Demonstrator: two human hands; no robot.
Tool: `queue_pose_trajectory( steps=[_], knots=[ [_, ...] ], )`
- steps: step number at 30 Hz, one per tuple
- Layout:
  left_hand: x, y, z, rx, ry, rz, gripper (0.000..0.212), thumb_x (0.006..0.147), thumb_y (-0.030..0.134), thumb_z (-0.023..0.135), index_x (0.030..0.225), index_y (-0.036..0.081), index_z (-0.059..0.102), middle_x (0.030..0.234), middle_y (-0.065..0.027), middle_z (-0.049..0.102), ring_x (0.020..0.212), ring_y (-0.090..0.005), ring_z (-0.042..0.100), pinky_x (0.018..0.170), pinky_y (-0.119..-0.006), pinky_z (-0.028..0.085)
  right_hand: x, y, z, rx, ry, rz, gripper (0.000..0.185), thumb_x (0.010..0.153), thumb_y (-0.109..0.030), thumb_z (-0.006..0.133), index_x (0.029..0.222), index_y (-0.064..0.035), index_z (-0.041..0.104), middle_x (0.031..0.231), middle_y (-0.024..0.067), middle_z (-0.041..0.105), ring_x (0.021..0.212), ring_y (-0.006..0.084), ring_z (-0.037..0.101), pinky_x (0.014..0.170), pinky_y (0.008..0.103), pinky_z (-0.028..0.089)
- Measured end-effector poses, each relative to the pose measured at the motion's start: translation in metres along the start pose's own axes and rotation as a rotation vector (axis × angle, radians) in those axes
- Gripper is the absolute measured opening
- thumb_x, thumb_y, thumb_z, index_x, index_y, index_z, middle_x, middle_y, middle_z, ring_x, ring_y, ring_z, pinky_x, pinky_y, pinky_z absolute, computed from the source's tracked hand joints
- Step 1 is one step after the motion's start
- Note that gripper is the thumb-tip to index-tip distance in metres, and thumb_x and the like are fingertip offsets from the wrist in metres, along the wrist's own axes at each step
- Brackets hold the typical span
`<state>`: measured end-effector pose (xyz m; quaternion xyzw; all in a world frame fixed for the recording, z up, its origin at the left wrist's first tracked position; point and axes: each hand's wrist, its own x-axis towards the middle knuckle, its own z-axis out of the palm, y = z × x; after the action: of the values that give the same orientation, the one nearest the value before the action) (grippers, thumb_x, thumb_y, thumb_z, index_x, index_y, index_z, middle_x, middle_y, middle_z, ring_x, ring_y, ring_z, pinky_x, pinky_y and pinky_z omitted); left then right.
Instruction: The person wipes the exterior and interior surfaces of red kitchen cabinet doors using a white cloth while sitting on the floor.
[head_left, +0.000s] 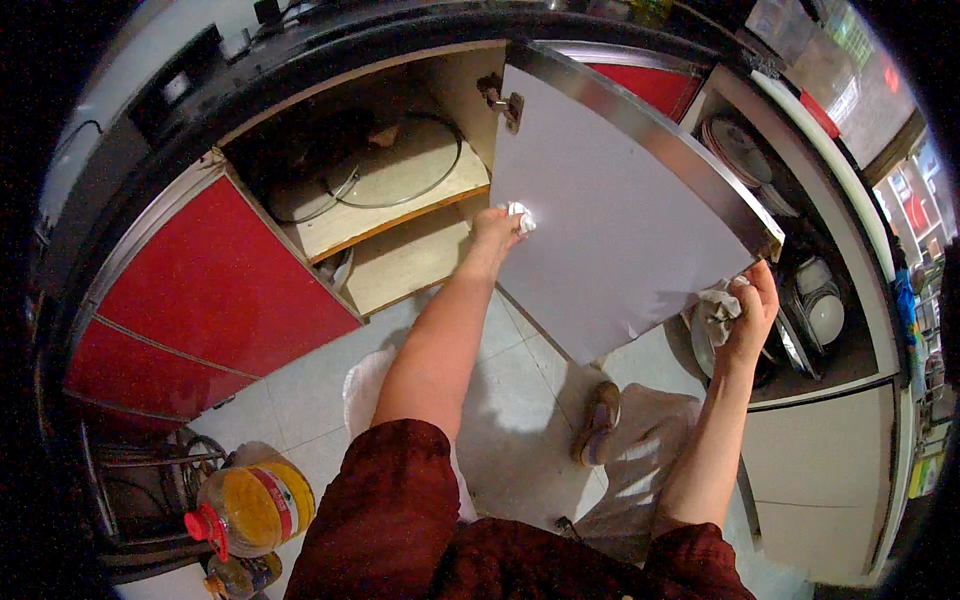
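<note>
A cabinet door (592, 202) stands swung out from its cupboard, its pale inner face towards me and a metal strip (660, 127) along its top edge. My left hand (496, 229) grips a crumpled white tissue (521, 217) against the inner face, near the hinge side. At the door's outer edge, my right hand (754, 307) holds a greyish crumpled cloth or tissue (720, 309). A metal hinge (511, 111) joins the door to the cabinet wall. Inside the cupboard, a round wire hoop (450, 176) lies on the upper shelf (390, 217).
Red cabinet doors (225, 300) flank the cupboard on the left. Plates (739, 150) and bowls (825, 319) fill an open cabinet at right. A large oil bottle (255, 506) with a red cap stands at lower left. My shoe (598, 424) rests on the tiled floor (517, 352).
</note>
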<state>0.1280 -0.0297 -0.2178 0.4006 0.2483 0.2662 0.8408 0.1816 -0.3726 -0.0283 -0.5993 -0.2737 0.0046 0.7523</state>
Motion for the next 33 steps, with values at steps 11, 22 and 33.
queue_pose_trajectory(
  steps=[11, 22, 33],
  knots=[
    [0.0, -0.011, 0.005, 0.194, 0.168, 0.003, 0.015, 0.078, -0.004, 0.062, 0.091, -0.004, 0.054, 0.088, -0.0127, 0.062, 0.073, -0.0256, 0.064, 0.061, -0.037, 0.057, 0.001, 0.002, -0.001, -0.005, 0.008, -0.004, 0.039, 0.074, -0.005, 0.051, 0.112, 0.0034, 0.056, 0.093, 0.005, 0.061, 0.077, 0.0117, 0.056, 0.069, 0.0233, 0.043],
    [-0.019, 0.004, 0.034, 0.62, 0.631, 0.331, 0.025, 0.076, 0.009, 0.061, 0.099, 0.001, 0.06, 0.102, -0.0117, 0.061, 0.09, -0.0268, 0.062, 0.077, -0.038, 0.048, -0.002, 0.002, -0.004, -0.019, -0.005, 0.014, 0.042, 0.075, -0.005, 0.051, 0.116, 0.0043, 0.055, 0.096, 0.006, 0.061, 0.082, 0.0131, 0.057, 0.074, 0.0239, 0.043],
    [-0.035, -0.021, 0.04, 1.005, 0.496, 0.201, 0.043, 0.073, 0.008, 0.063, 0.115, 0.006, 0.058, 0.108, -0.0174, 0.063, 0.097, -0.0365, 0.06, 0.084, -0.043, 0.048, 0.0, 0.001, -0.006, -0.041, 0.0, 0.009, 0.042, 0.075, -0.006, 0.049, 0.115, 0.0051, 0.055, 0.1, 0.0082, 0.062, 0.086, 0.0146, 0.057, 0.077, 0.0245, 0.044]
  ],
)
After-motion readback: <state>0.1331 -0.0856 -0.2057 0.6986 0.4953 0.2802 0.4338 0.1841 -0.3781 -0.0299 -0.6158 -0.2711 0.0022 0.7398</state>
